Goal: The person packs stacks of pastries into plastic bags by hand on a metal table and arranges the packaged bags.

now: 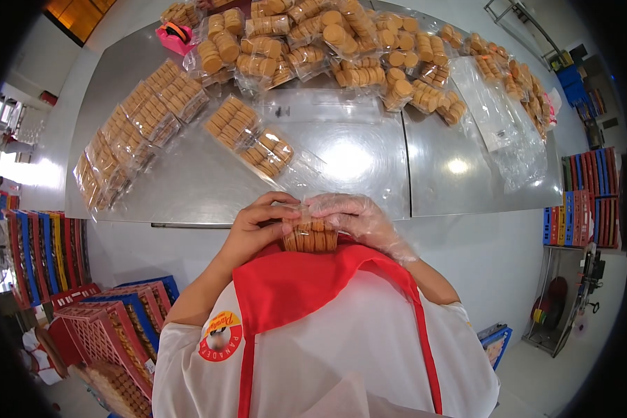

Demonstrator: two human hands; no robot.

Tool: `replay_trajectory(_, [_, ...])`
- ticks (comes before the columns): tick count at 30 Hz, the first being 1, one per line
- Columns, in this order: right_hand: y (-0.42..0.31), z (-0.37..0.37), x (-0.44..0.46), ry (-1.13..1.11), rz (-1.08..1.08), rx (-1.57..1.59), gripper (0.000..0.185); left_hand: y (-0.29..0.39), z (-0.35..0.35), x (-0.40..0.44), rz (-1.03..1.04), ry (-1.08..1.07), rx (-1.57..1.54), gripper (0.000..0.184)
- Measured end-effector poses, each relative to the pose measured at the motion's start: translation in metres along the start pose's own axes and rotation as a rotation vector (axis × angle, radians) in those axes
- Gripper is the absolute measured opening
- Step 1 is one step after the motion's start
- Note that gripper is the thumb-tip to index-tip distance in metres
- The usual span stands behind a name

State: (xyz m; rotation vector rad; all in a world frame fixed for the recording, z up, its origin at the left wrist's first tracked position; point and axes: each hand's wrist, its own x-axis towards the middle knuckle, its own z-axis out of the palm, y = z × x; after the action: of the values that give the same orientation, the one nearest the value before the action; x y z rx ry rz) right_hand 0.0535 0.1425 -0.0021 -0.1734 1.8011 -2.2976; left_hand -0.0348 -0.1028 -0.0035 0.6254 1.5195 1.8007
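Note:
Close to my chest, at the table's front edge, a clear pack of round tan biscuits (pixel 311 240) is held between both hands. My left hand (pixel 263 221) is bare, its fingers bent over the pack's upper left side. A clear plastic glove covers my right hand (pixel 352 216), which is closed on the pack's upper right side. The pack's top is partly hidden by my fingers. Just beyond my hands, two filled packs (pixel 249 136) lie in a slanting row on the steel table (pixel 376 167), with clear film beside them.
Filled packs (pixel 136 125) stand in rows at the left. A large pile of biscuit packs (pixel 313 42) covers the far side. Clear empty bags (pixel 498 122) lie at the right. A pink holder (pixel 174 38) sits far left. Stacked crates (pixel 111 327) stand on the floor at the left.

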Motion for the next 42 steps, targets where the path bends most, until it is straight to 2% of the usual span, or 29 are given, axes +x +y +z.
replay_trajectory(4, [-0.006, 0.007, 0.000, 0.029, -0.086, -0.154, 0.022, -0.004, 0.003, -0.002, -0.013, 0.039, -0.065, 0.021])
replay_trajectory(7, [-0.008, 0.010, 0.000, 0.047, -0.199, -0.383, 0.023, -0.008, 0.005, -0.002, 0.002, 0.063, -0.085, 0.019])
replay_trajectory(8, [-0.012, 0.011, -0.002, 0.043, -0.179, -0.494, 0.027, -0.011, 0.004, -0.001, 0.009, 0.068, -0.069, 0.019])
replay_trajectory(10, [-0.023, 0.017, -0.004, 0.033, -0.135, -0.715, 0.037, -0.013, 0.004, 0.000, 0.018, 0.087, -0.054, 0.019])
replay_trajectory(13, [-0.042, 0.028, -0.003, -0.101, -0.138, -1.191, 0.070, -0.012, 0.009, 0.007, 0.025, 0.128, -0.021, 0.019])
replay_trajectory(15, [-0.044, 0.037, 0.000, -0.112, -0.040, -1.305, 0.088, -0.005, 0.014, 0.012, 0.032, 0.154, 0.062, 0.017])
replay_trajectory(16, [-0.045, 0.042, 0.002, -0.116, 0.007, -1.364, 0.098, 0.003, 0.017, 0.016, -0.065, 0.148, 0.047, 0.018])
replay_trajectory(18, [-0.047, 0.057, 0.005, -0.029, 0.029, -1.364, 0.104, 0.020, 0.025, 0.025, -0.247, 0.139, 0.014, 0.019])
replay_trajectory(19, [-0.049, 0.063, 0.004, 0.012, 0.034, -1.370, 0.108, 0.015, 0.029, 0.029, -0.275, 0.126, -0.011, 0.020])
replay_trajectory(21, [-0.035, 0.055, 0.003, 0.088, -0.040, -1.256, 0.107, 0.001, 0.033, 0.045, -0.286, 0.110, -0.056, 0.023])
replay_trajectory(23, [-0.024, 0.044, 0.006, 0.213, -0.243, -1.240, 0.106, 0.008, 0.037, 0.055, -0.181, 0.048, 0.126, 0.024])
replay_trajectory(24, [-0.034, 0.043, 0.003, 0.246, -0.223, -1.180, 0.102, 0.014, 0.038, 0.061, -0.140, 0.021, 0.222, 0.026])
replay_trajectory(26, [-0.040, 0.037, -0.003, 0.357, -0.157, -0.958, 0.094, 0.042, 0.048, 0.064, -0.180, 0.023, 0.071, 0.028])
replay_trajectory(27, [-0.044, 0.031, -0.009, 0.416, -0.073, -0.724, 0.093, 0.048, 0.055, 0.062, -0.220, 0.023, -0.015, 0.029])
replay_trajectory(29, [-0.047, 0.016, -0.026, 0.506, 0.118, -0.241, 0.089, 0.039, 0.061, 0.064, 0.213, 0.134, 0.479, 0.030])
replay_trajectory(30, [-0.041, 0.008, -0.033, 0.558, 0.096, -0.022, 0.087, 0.032, 0.061, 0.064, 0.421, 0.183, 0.727, 0.030])
replay_trajectory(31, [-0.029, -0.003, -0.037, 0.608, 0.074, 0.198, 0.085, 0.023, 0.057, 0.065, 0.593, 0.090, 1.053, 0.025])
replay_trajectory(32, [-0.020, -0.012, -0.040, 0.657, 0.046, 0.415, 0.083, 0.017, 0.053, 0.067, 0.657, 0.002, 1.254, 0.025])
replay_trajectory(34, [-0.008, -0.023, -0.052, 0.617, 0.097, 0.593, 0.078, 0.007, 0.049, 0.070, 0.786, -0.199, 1.648, 0.025])
replay_trajectory(35, [-0.002, -0.026, -0.058, 0.597, 0.122, 0.680, 0.075, 0.000, 0.048, 0.071, 0.782, -0.188, 1.686, 0.025])
replay_trajectory(38, [0.008, -0.011, -0.054, 0.463, 0.170, 0.683, 0.067, -0.004, 0.047, 0.074, 0.654, -0.229, 1.786, 0.025])
replay_trajectory(42, [-0.003, 0.002, -0.037, 0.266, 0.301, 0.628, 0.055, 0.008, 0.048, 0.074, 0.390, -0.234, 1.957, 0.026])
